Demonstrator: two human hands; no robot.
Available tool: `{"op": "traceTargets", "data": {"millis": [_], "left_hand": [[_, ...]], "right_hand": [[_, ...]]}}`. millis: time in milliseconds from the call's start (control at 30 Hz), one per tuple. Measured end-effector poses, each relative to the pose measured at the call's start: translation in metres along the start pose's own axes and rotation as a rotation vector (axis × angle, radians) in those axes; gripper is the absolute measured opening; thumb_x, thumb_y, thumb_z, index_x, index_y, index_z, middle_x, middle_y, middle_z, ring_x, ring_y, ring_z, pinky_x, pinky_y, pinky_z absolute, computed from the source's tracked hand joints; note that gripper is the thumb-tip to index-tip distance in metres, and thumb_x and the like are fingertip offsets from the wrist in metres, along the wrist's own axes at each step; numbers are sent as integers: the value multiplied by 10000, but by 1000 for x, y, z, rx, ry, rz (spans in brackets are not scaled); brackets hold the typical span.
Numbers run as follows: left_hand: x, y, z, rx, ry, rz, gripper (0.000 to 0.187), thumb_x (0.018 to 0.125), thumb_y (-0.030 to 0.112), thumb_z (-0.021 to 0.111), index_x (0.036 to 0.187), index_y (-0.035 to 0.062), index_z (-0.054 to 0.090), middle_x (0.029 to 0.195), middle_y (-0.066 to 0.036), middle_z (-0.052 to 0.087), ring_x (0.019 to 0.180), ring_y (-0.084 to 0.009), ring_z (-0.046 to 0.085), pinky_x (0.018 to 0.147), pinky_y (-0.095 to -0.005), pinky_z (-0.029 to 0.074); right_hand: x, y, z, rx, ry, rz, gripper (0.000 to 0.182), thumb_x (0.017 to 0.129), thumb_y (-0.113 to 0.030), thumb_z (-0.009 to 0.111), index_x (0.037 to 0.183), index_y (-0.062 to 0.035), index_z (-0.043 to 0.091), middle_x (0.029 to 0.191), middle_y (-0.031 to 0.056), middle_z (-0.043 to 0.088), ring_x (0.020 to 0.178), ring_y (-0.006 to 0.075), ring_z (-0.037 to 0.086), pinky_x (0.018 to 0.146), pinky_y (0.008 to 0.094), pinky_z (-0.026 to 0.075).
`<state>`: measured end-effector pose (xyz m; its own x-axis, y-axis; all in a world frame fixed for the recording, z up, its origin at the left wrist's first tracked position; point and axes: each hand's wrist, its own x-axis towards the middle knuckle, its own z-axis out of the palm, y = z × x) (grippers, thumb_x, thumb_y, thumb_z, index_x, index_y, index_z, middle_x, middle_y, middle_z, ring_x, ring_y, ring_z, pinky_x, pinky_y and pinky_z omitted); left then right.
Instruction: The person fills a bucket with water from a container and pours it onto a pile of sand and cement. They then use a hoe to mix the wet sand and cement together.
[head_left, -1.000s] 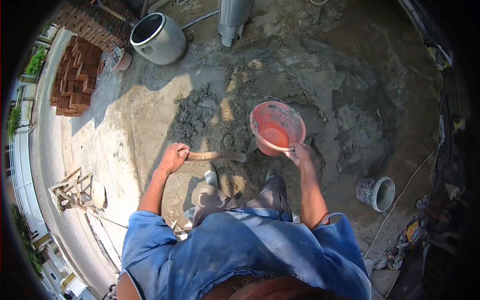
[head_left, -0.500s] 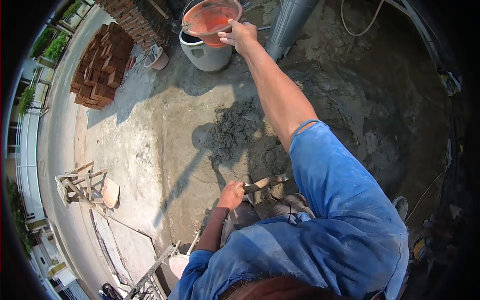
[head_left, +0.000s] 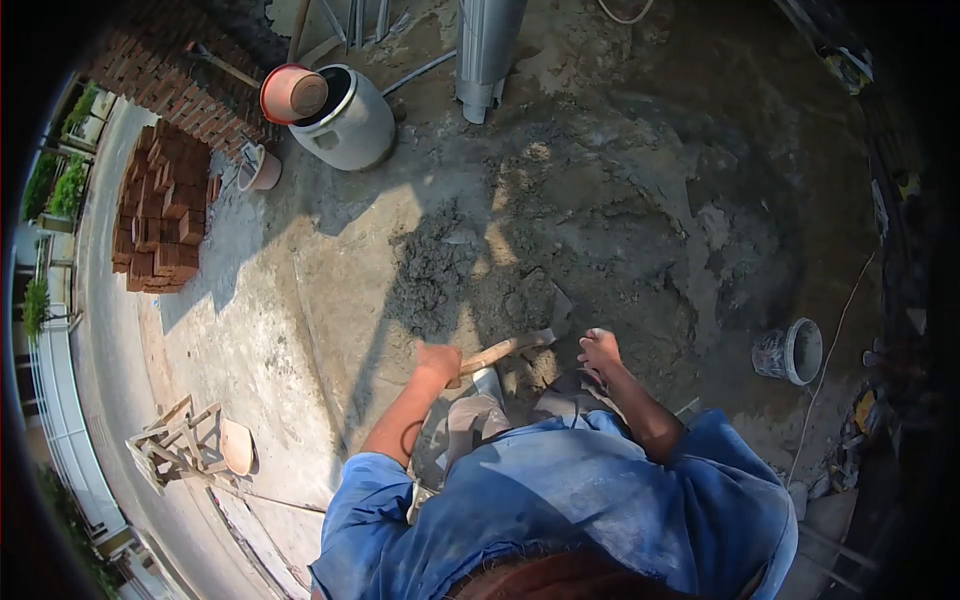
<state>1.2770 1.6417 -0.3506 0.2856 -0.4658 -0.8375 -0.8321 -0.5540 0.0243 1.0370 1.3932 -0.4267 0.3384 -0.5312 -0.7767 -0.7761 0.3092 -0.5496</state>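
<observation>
My left hand (head_left: pixel 438 365) is wrapped round the wooden handle of a tool (head_left: pixel 500 350) with a metal end. That end points right, by the wet mortar (head_left: pixel 435 265) on the ground. To the right of the handle, apart from it, my right hand (head_left: pixel 599 350) is in the air with its fingers curled; nothing shows in it. An orange bucket (head_left: pixel 285 93) lies tipped at the mouth of a white barrel (head_left: pixel 350 130). My legs are partly hidden below the handle.
Red bricks (head_left: pixel 165 210) are stacked at the left, near a small bucket (head_left: pixel 259 168). A grey metal duct (head_left: pixel 488 50) stands at the top. On the right is a mortar-stained bucket (head_left: pixel 790 352). A wooden stand (head_left: pixel 180 445) is at the lower left.
My right hand has let go of the orange bucket at the barrel and come back near the tool handle. My left hand stays on the handle. The view has shifted right.
</observation>
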Motion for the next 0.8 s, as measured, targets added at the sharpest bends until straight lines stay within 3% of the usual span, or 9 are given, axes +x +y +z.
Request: {"op": "traceTargets", "data": {"millis": [67, 167, 300, 433, 500, 567, 633, 733, 800], "left_hand": [[21, 17, -7, 33, -121, 22, 416, 636, 252, 755, 1033, 141, 696, 1030, -74, 689, 973, -269, 656, 869, -378, 500], [47, 42, -4, 62, -243, -16, 357, 615, 181, 742, 967, 121, 722, 994, -70, 707, 941, -244, 678, 785, -347, 530], [49, 65, -22, 63, -209, -20, 284, 619, 130, 690, 899, 102, 732, 929, -95, 710, 919, -247, 686, 733, -347, 539], [52, 95, -62, 137, -207, 54, 291, 590, 166, 661, 867, 103, 725, 849, -116, 702, 818, -270, 691, 651, -386, 538], [56, 108, -71, 100, -217, 47, 337, 550, 87, 640, 875, 68, 727, 862, -139, 704, 865, -276, 695, 679, -377, 547], [41, 116, -82, 107, -251, 13, 321, 587, 91, 638, 895, 77, 726, 911, -149, 701, 902, -285, 685, 716, -376, 542], [20, 114, -81, 101, -265, 36, 330, 611, 91, 640, 932, 78, 714, 937, -156, 696, 927, -286, 677, 747, -375, 537], [-10, 104, -72, 81, -224, -3, 354, 664, 98, 636, 1016, 79, 671, 964, -168, 686, 964, -293, 662, 798, -384, 526], [-33, 86, -60, 64, -208, -53, 371, 693, 106, 630, 1063, 79, 639, 965, -174, 681, 974, -299, 655, 818, -394, 520]], "right_hand": [[-19, 58, -40, 1, 110, 179, 68, 814, -60, 553, 881, -62, 564, 751, 61, 612, 554, 177, 629, 409, 295, 445], [-29, 100, -74, 278, 99, 193, 91, 815, -94, 562, 731, -108, 530, 629, 12, 561, 496, 137, 589, 378, 259, 399], [-16, 102, -74, 288, 45, 135, 59, 850, -119, 547, 905, -101, 560, 771, 31, 602, 598, 149, 636, 437, 243, 451], [0, 78, -28, 205, -293, 204, 108, 899, -233, 537, 960, -148, 562, 850, 31, 621, 691, 162, 652, 499, 297, 473], [14, 78, 13, 247, -440, 222, 206, 915, -323, 538, 1032, -153, 549, 938, 73, 654, 693, 190, 657, 517, 310, 482], [25, 87, 57, 406, -480, 379, 557, 906, -533, 505, 1272, -114, 466, 1226, 226, 568, 887, 314, 661, 674, 409, 525], [17, 53, 84, 638, -434, 567, 682, 886, -587, 507, 1348, -100, 386, 1302, 259, 499, 1004, 356, 625, 717, 467, 517], [35, 34, 134, 907, -414, 653, 741, 879, -622, 486, 1384, -109, 312, 1248, 220, 534, 1003, 345, 620, 773, 481, 498], [52, 10, 155, 1570, 93, 706, 463, 895, -526, 527, 1065, -96, 513, 818, 103, 549, 715, 258, 575, 786, 448, 468]]}}
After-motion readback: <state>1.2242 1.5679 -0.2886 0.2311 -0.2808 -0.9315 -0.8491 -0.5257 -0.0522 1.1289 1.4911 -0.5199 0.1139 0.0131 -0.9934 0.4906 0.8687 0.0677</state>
